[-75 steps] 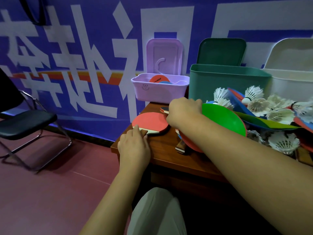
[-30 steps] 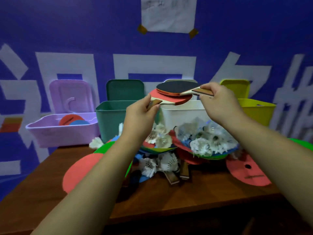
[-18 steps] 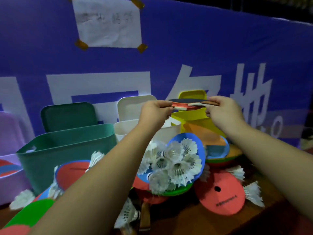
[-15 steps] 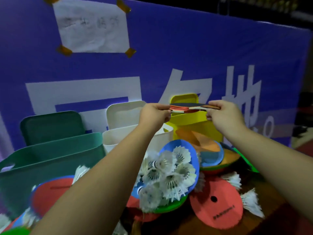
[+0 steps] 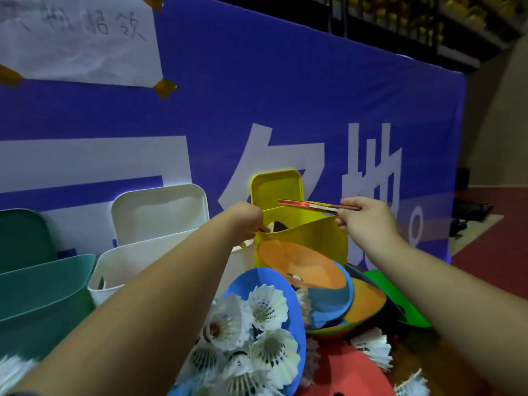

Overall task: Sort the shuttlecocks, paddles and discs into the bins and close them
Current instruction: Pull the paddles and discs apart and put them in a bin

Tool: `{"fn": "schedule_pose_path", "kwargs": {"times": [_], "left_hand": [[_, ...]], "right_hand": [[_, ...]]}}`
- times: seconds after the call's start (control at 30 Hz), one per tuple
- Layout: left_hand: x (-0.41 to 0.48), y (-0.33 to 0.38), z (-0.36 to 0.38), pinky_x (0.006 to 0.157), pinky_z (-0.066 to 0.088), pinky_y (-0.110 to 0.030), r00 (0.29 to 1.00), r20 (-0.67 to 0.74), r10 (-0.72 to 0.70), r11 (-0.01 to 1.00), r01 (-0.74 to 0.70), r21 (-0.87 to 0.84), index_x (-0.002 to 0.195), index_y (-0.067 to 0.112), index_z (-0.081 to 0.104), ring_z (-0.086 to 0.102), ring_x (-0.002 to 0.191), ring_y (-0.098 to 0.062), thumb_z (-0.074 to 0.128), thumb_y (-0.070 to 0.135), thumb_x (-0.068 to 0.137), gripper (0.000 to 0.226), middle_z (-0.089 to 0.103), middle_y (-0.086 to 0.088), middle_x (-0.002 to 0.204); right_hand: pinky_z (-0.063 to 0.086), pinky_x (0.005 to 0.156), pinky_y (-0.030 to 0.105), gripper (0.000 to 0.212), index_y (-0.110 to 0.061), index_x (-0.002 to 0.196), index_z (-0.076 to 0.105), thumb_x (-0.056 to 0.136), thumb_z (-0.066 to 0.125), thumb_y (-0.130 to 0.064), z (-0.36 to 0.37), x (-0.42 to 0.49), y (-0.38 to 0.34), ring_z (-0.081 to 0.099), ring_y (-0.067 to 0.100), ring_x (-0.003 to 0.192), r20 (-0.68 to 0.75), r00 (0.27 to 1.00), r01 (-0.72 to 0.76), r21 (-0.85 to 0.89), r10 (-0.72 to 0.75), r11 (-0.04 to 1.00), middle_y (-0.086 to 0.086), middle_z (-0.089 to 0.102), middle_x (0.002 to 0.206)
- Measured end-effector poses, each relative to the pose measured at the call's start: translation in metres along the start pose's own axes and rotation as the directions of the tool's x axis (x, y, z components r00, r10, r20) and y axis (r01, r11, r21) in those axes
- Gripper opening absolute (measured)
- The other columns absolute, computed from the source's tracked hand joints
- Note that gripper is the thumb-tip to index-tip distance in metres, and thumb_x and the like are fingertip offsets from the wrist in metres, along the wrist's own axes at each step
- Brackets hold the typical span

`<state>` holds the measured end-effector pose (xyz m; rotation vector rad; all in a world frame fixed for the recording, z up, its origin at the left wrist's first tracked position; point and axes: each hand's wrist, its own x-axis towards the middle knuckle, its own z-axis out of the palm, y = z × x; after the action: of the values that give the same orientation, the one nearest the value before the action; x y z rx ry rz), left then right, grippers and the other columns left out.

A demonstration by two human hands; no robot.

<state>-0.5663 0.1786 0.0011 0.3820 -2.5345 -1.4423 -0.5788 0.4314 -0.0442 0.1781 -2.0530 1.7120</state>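
My left hand [image 5: 245, 221] grips the handle of a paddle whose dark blade [image 5: 278, 225] dips inside the open yellow bin [image 5: 314, 235]. My right hand [image 5: 363, 221] pinches the wooden handle of a second, red-faced paddle [image 5: 303, 204], held flat and edge-on just above the bin's rim. The yellow lid [image 5: 275, 190] stands upright behind the bin. In front lies a pile of discs: an orange disc [image 5: 300, 264] leans on the bin, and a blue disc [image 5: 268, 278] carries several white shuttlecocks [image 5: 251, 318].
Left of the yellow bin stand an open white bin [image 5: 128, 267] and an open green bin [image 5: 43, 287], lids propped against the blue banner behind them. A red disc [image 5: 348, 372], a green disc [image 5: 391, 298] and loose shuttlecocks lie at the lower right.
The two paddles, held together above the yellow bin, have separated: my left hand has lowered its paddle into the bin while my right hand keeps the other above the rim.
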Motion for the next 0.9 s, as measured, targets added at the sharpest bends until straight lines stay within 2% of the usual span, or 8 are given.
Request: {"fn": "schedule_pose_path", "kwargs": {"times": [0.07,0.17,0.33,0.47,0.57,0.63,0.73,0.9], "left_hand": [[0.0,-0.008,-0.007,0.09,0.062,-0.044,0.999,0.041,0.012,0.994,-0.017,0.112,0.118,0.004,0.065,0.068,0.091,-0.027,0.06,0.013,0.095,0.024,0.07,-0.017,0.119],[-0.013,-0.013,-0.01,0.105,0.053,-0.048,0.981,0.183,0.058,0.963,-0.104,0.249,0.136,0.016,0.062,0.062,0.111,-0.028,0.059,0.022,0.103,0.034,0.062,-0.008,0.129],[-0.028,-0.015,-0.009,0.101,0.045,-0.037,0.921,0.334,0.2,0.815,-0.346,0.465,0.142,0.025,0.054,0.053,0.106,-0.019,0.045,0.016,0.11,0.034,0.055,0.004,0.122],[-0.014,-0.025,-0.011,0.111,0.044,-0.042,0.925,0.304,0.226,0.696,-0.372,0.614,0.149,0.026,0.054,0.056,0.118,-0.024,0.043,0.02,0.111,0.04,0.056,-0.002,0.143],[-0.008,-0.03,-0.012,0.104,0.048,-0.039,0.917,0.317,0.242,0.676,-0.394,0.622,0.144,0.026,0.058,0.058,0.113,-0.024,0.042,0.021,0.111,0.037,0.06,-0.005,0.14],[-0.005,-0.032,-0.013,0.097,0.046,-0.035,0.909,0.332,0.251,0.673,-0.41,0.615,0.144,0.025,0.058,0.057,0.108,-0.021,0.041,0.02,0.111,0.037,0.061,-0.004,0.137],[0.002,-0.034,-0.014,0.103,0.047,-0.036,0.907,0.347,0.241,0.65,-0.416,0.636,0.148,0.028,0.056,0.058,0.113,-0.022,0.041,0.018,0.111,0.041,0.059,-0.003,0.142],[0.007,-0.035,-0.013,0.107,0.049,-0.04,0.915,0.338,0.22,0.655,-0.395,0.644,0.146,0.029,0.058,0.06,0.113,-0.022,0.043,0.02,0.111,0.039,0.062,-0.004,0.138]], "right_hand": [[0.064,0.09,0.043,0.026,-0.02,0.126,0.073,0.102,0.066,-0.012,0.008,0.003,0.001,0.074,0.018,0.094,0.001,1.0,0.018,-0.01,-0.018,1.0,0.0,0.074,0.103],[0.063,0.091,0.043,0.023,-0.023,0.119,0.076,0.101,0.066,-0.012,0.021,0.009,-0.002,0.071,0.02,0.099,0.012,0.997,0.071,-0.058,-0.071,0.996,-0.002,0.074,0.103],[0.06,0.092,0.037,0.025,-0.023,0.118,0.077,0.102,0.064,-0.009,0.041,0.017,-0.002,0.066,0.019,0.105,0.003,0.992,0.123,-0.132,-0.124,0.984,-0.001,0.073,0.11],[0.063,0.086,0.039,0.023,-0.029,0.111,0.076,0.105,0.059,-0.015,0.058,0.029,0.001,0.068,0.02,0.099,0.043,0.989,0.147,-0.17,-0.141,0.974,-0.003,0.072,0.106],[0.065,0.084,0.044,0.024,-0.036,0.108,0.072,0.107,0.053,-0.021,0.071,0.036,-0.001,0.07,0.02,0.097,0.082,0.987,0.149,-0.199,-0.135,0.969,-0.003,0.071,0.108],[0.065,0.082,0.042,0.028,-0.032,0.123,0.069,0.108,0.049,-0.02,0.079,0.041,-0.001,0.07,0.02,0.095,0.131,0.982,0.165,-0.223,-0.139,0.961,-0.001,0.069,0.117],[0.064,0.079,0.039,0.032,-0.029,0.135,0.061,0.109,0.047,-0.017,0.088,0.05,0.0,0.068,0.018,0.094,0.182,0.975,0.172,-0.253,-0.128,0.952,0.001,0.066,0.12],[0.063,0.086,0.039,0.027,-0.024,0.124,0.068,0.106,0.053,-0.011,0.091,0.063,0.006,0.067,0.024,0.103,0.086,0.994,0.084,-0.208,-0.067,0.974,0.005,0.07,0.117]]}}
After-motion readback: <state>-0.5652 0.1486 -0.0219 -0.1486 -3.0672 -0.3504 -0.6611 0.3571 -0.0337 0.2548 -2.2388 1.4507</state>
